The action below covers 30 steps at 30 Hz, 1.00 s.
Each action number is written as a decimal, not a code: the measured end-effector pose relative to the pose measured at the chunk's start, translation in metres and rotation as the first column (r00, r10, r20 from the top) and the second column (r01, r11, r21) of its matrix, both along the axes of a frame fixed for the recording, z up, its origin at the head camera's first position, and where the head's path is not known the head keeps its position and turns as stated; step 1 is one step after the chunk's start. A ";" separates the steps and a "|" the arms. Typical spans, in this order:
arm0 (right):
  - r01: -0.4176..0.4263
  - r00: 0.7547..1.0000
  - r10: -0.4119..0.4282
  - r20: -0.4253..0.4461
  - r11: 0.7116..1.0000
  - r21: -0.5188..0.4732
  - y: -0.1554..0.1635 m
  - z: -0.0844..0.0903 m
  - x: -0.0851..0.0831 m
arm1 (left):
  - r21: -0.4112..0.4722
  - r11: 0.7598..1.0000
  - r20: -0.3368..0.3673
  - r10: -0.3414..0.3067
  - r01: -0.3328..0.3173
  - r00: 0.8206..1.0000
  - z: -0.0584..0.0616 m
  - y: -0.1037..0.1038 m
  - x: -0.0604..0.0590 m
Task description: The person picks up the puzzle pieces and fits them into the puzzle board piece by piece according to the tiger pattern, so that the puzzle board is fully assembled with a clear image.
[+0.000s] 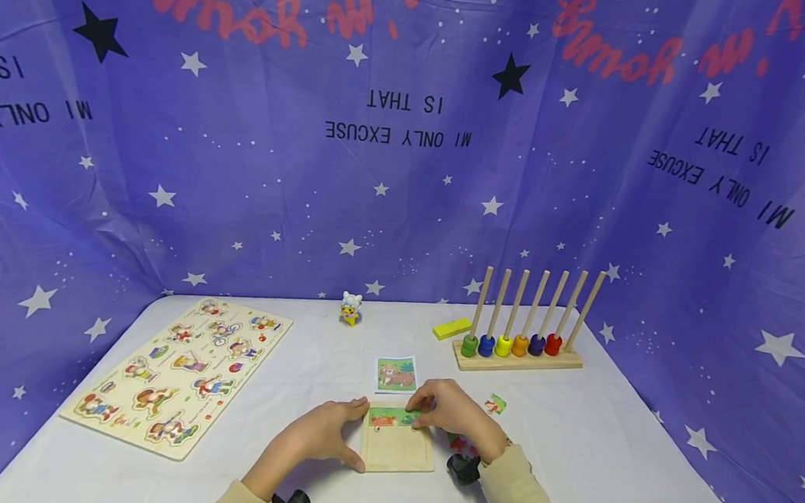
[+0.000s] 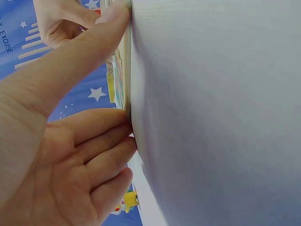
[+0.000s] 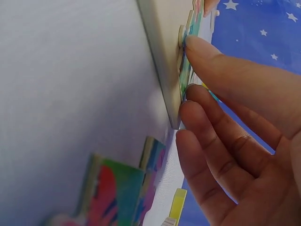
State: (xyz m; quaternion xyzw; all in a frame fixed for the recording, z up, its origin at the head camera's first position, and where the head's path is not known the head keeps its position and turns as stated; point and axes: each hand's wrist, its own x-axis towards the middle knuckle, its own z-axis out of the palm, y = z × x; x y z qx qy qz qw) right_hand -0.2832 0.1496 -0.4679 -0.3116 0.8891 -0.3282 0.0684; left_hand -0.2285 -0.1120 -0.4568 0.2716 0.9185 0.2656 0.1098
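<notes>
A shallow wooden puzzle tray lies on the table. My left hand spans its left side and holds it, thumb at the near corner and fingers at the far one. In the left wrist view those fingertips lie against the tray's edge. A picture piece with a red figure sits in the top row. At the row's right end my right hand pinches a green-and-blue puzzle piece between thumb and fingers, low over the tray. The fingers partly cover this piece.
Beyond the tray lies a picture card. Loose puzzle pieces lie right of it, some under my right forearm. A peg stand with coloured rings, a yellow block, a small figurine and a large picture board stand around.
</notes>
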 end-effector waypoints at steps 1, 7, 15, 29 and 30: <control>0.000 1.000 0.000 0.001 1.000 -0.001 0.000 0.000 0.000 | 0.001 1.000 0.001 0.000 0.000 1.000 0.000 0.000 0.000; -0.004 1.000 0.004 0.004 1.000 0.000 -0.001 -0.001 0.000 | -0.001 1.000 0.005 -0.001 0.001 1.000 0.000 -0.001 0.000; -0.075 0.997 0.075 -0.007 0.997 -0.005 0.007 0.000 -0.002 | 0.010 1.000 0.008 -0.007 0.007 1.000 -0.001 -0.001 -0.001; -0.075 0.996 0.073 -0.049 0.997 -0.036 0.027 0.015 -0.001 | -0.005 1.000 0.016 0.004 -0.004 1.000 -0.003 -0.001 -0.001; -0.070 0.996 0.068 -0.054 0.997 -0.038 0.029 0.015 -0.002 | -0.006 1.000 0.015 0.006 -0.006 1.000 -0.003 -0.001 -0.001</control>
